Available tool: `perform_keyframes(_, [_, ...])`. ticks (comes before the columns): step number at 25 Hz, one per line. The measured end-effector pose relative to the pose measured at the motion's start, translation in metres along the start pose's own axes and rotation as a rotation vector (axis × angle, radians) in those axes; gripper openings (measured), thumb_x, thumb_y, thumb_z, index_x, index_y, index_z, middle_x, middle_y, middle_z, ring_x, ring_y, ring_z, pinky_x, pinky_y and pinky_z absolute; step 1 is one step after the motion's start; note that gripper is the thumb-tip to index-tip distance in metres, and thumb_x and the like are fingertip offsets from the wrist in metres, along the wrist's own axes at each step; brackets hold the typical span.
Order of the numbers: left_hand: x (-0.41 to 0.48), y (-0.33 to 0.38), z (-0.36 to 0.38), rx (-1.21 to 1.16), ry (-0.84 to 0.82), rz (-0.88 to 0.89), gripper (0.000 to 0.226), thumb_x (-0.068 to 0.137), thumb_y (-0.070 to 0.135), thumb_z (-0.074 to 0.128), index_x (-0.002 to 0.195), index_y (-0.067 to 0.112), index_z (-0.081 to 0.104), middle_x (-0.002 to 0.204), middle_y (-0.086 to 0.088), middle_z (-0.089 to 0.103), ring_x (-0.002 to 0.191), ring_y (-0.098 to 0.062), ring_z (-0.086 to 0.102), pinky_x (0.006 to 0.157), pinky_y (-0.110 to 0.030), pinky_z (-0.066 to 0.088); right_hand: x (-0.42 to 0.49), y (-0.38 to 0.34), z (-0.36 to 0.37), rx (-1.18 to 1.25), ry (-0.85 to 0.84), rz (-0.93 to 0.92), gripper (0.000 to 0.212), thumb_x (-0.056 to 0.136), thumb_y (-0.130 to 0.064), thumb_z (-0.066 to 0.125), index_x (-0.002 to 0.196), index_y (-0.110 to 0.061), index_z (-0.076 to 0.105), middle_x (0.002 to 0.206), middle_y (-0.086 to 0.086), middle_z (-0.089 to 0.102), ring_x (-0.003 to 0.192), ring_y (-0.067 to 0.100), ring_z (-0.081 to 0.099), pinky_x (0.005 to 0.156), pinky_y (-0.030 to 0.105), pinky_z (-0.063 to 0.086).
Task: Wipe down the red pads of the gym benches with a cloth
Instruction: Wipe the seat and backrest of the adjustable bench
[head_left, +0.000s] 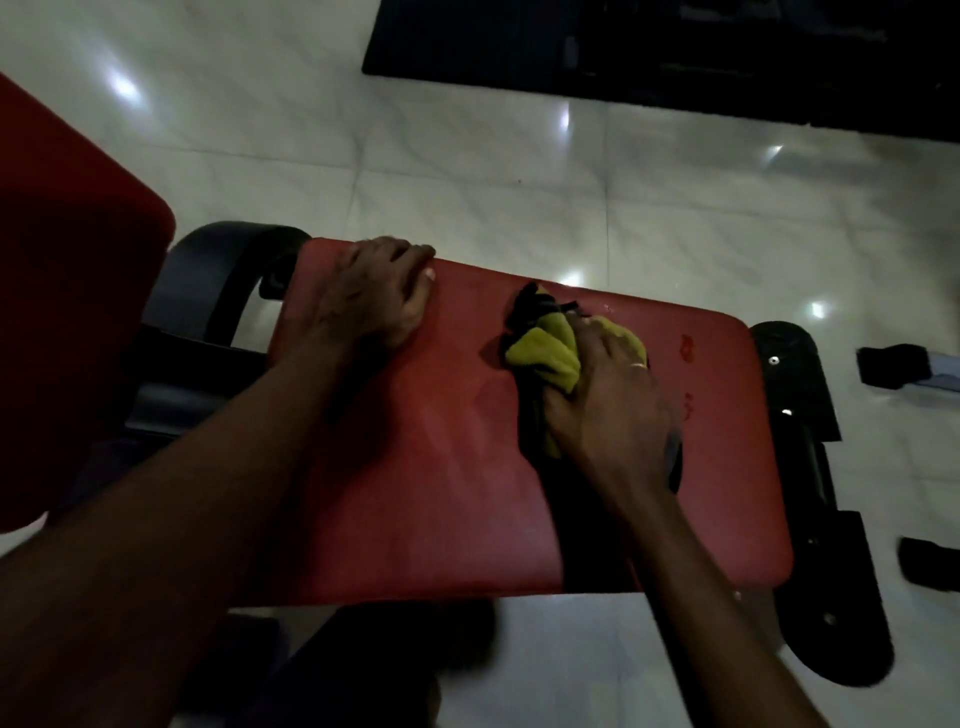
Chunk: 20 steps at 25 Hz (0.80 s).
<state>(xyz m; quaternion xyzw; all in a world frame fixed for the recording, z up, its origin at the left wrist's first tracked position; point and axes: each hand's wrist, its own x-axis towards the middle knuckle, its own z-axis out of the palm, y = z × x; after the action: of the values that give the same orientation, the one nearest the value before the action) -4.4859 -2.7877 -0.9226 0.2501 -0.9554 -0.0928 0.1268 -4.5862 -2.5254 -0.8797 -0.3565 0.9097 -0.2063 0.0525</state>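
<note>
A red seat pad (441, 467) of a gym bench fills the middle of the view. My right hand (608, 400) presses a crumpled yellow and black cloth (548, 348) onto the pad's right half, fingers closed over it. My left hand (379, 291) lies flat on the pad's far left corner, fingers curled over the far edge, holding nothing. A second red pad (67, 291), the backrest, rises at the left edge of the view.
The bench's black metal frame (810, 467) juts out at the right end and a curved black bracket (218, 275) joins the two pads. Glossy white floor tiles (519, 171) surround the bench. A dark mat or machine base (649, 47) lies at the top.
</note>
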Motion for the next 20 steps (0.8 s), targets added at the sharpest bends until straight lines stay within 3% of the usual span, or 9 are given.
perform_keyframes(5, [-0.001,0.004,-0.006,-0.033,0.055,-0.009,0.042,0.098,0.041,0.044,0.128,0.018,0.062,0.118,-0.009,0.066,0.114,-0.028,0.058,0.101,-0.042,0.038,-0.036,-0.012,-0.006,-0.035,-0.151,-0.243,0.065,0.085,-0.045,0.065,0.147,-0.032,0.046,0.148,-0.006,0.051,0.133,0.021,0.05,0.095,0.042,0.05])
perform_keyframes(8, [-0.004,0.005,-0.006,-0.034,0.033,-0.02,0.045,0.099,0.045,0.044,0.131,0.018,0.061,0.121,-0.01,0.065,0.117,-0.029,0.056,0.103,-0.043,0.037,-0.038,0.022,-0.026,0.086,-0.064,-0.038,0.056,0.088,-0.042,0.065,0.141,-0.033,0.05,0.141,-0.009,0.055,0.133,0.018,0.049,0.097,0.042,0.05])
perform_keyframes(10, [-0.007,0.005,-0.004,-0.012,0.034,-0.035,0.048,0.099,0.048,0.042,0.132,0.018,0.06,0.124,-0.012,0.064,0.12,-0.03,0.055,0.105,-0.043,0.035,-0.058,0.019,-0.026,0.023,-0.003,0.04,0.059,0.084,-0.038,0.068,0.14,-0.032,0.052,0.14,-0.004,0.057,0.13,0.024,0.052,0.096,0.043,0.051])
perform_keyframes(16, [-0.009,0.017,-0.003,-0.029,-0.132,-0.188,0.055,0.103,0.048,0.032,0.151,0.022,0.04,0.158,-0.011,0.036,0.149,-0.029,0.024,0.122,-0.048,0.007,-0.119,-0.021,-0.006,-0.027,-0.172,-0.269,0.073,0.078,-0.044,0.071,0.145,-0.028,0.049,0.15,-0.002,0.051,0.137,0.022,0.047,0.109,0.039,0.042])
perform_keyframes(18, [-0.011,0.018,-0.002,-0.033,-0.105,-0.182,0.055,0.103,0.047,0.032,0.151,0.022,0.04,0.157,-0.01,0.037,0.149,-0.029,0.025,0.122,-0.047,0.008,-0.127,-0.011,-0.011,-0.063,-0.253,-0.432,0.076,0.077,-0.043,0.07,0.148,-0.031,0.046,0.152,-0.003,0.048,0.141,0.021,0.043,0.109,0.039,0.041])
perform_keyframes(20, [-0.012,0.019,-0.003,-0.034,-0.058,-0.183,0.055,0.102,0.048,0.032,0.148,0.022,0.044,0.154,-0.01,0.042,0.147,-0.029,0.029,0.122,-0.046,0.011,-0.126,0.011,-0.02,-0.031,-0.261,-0.433,0.076,0.075,-0.039,0.07,0.147,-0.031,0.047,0.151,-0.004,0.049,0.141,0.021,0.044,0.11,0.04,0.042])
